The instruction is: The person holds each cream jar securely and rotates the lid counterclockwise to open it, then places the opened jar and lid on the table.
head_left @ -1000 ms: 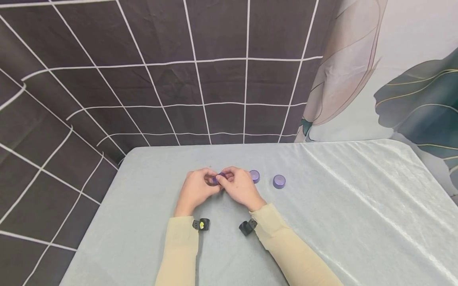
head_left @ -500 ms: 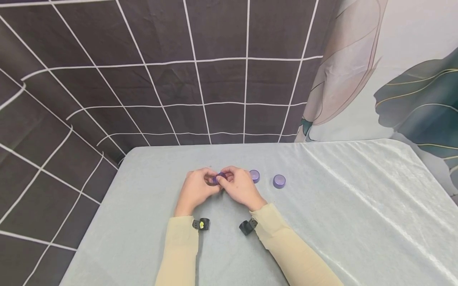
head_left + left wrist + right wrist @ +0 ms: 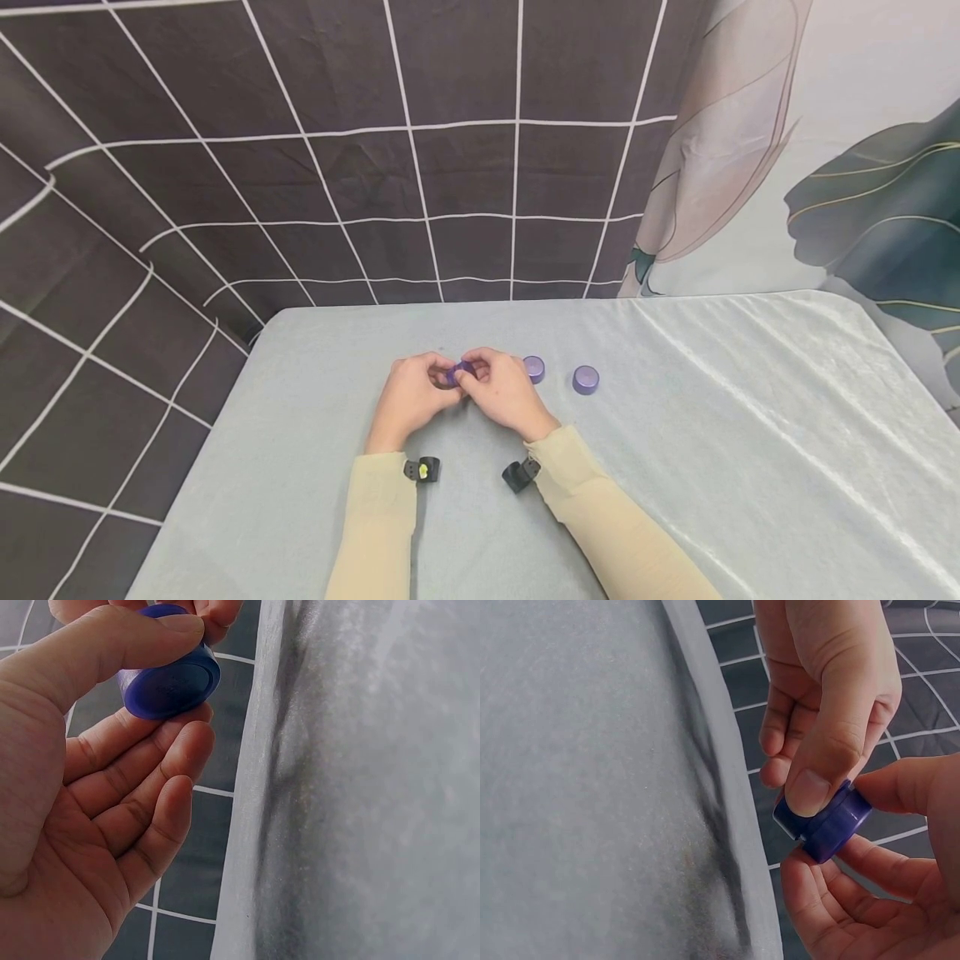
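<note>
In the head view my left hand (image 3: 415, 398) and right hand (image 3: 507, 394) meet above the table, both holding a small purple cap-like piece (image 3: 454, 374). The left wrist view shows my left thumb lying across this round, blue-looking piece (image 3: 169, 691), its recessed face toward the camera. From the right wrist it looks stepped, like two short cylinders end to end (image 3: 839, 831); I cannot tell if it is one part or two. There my right thumb and fingers pinch the wider end, the left thumb the other. Two purple round caps (image 3: 534, 369) (image 3: 586, 380) lie right of my hands.
A pale grey velvety cloth (image 3: 735, 483) covers the table. Behind and at the left hangs a dark sheet with white grid lines (image 3: 465, 175). A leaf-patterned curtain (image 3: 885, 208) hangs at the back right. Each wrist wears a small black camera (image 3: 429, 470).
Both hands stay in place around the purple piece. Its visible part between the fingers shifts very slightly; the two caps on the table lie as before.
</note>
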A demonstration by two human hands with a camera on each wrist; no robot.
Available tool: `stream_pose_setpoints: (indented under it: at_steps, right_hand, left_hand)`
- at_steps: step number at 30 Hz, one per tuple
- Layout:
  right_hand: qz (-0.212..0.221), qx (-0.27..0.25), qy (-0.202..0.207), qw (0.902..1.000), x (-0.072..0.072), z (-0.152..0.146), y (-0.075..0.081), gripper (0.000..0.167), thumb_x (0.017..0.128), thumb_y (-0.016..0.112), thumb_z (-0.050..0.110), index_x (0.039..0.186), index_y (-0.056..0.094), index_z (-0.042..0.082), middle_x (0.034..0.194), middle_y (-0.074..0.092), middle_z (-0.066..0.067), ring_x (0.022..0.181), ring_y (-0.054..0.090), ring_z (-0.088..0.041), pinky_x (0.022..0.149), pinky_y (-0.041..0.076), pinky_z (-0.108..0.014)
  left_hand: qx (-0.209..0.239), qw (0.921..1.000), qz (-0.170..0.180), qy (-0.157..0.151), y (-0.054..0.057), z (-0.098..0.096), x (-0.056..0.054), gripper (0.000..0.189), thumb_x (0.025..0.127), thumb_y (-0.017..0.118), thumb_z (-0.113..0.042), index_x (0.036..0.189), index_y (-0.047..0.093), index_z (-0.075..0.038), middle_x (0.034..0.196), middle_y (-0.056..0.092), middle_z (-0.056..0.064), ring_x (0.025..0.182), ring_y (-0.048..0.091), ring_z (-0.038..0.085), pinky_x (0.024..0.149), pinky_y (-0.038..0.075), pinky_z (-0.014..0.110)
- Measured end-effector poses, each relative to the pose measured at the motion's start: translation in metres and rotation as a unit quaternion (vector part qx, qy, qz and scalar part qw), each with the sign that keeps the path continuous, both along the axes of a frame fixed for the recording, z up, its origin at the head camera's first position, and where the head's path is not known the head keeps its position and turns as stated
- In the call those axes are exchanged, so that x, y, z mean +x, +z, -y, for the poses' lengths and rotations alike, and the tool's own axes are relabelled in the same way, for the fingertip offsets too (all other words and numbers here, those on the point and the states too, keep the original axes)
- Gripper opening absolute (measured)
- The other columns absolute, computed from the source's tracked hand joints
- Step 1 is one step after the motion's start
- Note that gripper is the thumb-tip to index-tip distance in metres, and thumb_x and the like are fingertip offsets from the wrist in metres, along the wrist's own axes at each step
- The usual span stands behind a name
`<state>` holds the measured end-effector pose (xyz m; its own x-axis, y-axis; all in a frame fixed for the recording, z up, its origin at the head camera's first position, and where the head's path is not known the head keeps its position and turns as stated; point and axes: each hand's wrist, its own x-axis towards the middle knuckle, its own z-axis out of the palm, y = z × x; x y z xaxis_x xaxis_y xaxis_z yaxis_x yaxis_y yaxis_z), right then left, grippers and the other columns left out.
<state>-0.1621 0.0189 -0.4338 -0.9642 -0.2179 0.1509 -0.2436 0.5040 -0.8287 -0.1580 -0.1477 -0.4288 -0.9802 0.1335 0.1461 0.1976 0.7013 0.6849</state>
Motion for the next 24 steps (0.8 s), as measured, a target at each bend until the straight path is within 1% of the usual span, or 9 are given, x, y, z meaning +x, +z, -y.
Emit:
stream_pose_setpoints:
  at_steps: [12,19,24]
  right_hand:
    - [-0.001,-0.001,0.007,1.0,-0.0011,-0.0007,0.0006,0.028,0.089,0.07,0.018,0.113,0.071,0.002,0.093,0.074,-0.006,0.081,0.071,-0.013,0.076,0.057,-0.031]
    - [-0.002,-0.008,0.018,0.9998,-0.0018,-0.0016,0.0008,0.028,0.088,0.069,0.015,0.113,0.07,0.001,0.096,0.074,-0.008,0.082,0.071,-0.015,0.077,0.057,-0.031]
    - [-0.004,-0.009,0.024,0.9997,-0.0026,-0.002,-0.0006,0.028,0.087,0.068,0.013,0.112,0.07,0.001,0.095,0.074,-0.007,0.082,0.07,-0.015,0.076,0.057,-0.031]
  left_hand:
    - [0.003,1.0,-0.001,-0.003,-0.0002,0.0006,-0.0003,0.031,0.073,0.088,-0.022,0.097,0.076,-0.007,0.079,0.072,-0.002,0.072,0.065,0.009,0.07,0.054,0.032]
    - [0.005,1.0,0.001,-0.002,-0.0007,0.0011,-0.0003,0.031,0.072,0.089,-0.021,0.096,0.076,-0.007,0.079,0.072,-0.002,0.071,0.065,0.01,0.069,0.054,0.032]
    - [0.004,1.0,0.003,-0.002,0.0005,0.0013,0.0005,0.03,0.072,0.089,-0.02,0.096,0.076,-0.007,0.079,0.072,-0.002,0.071,0.065,0.009,0.07,0.054,0.032]
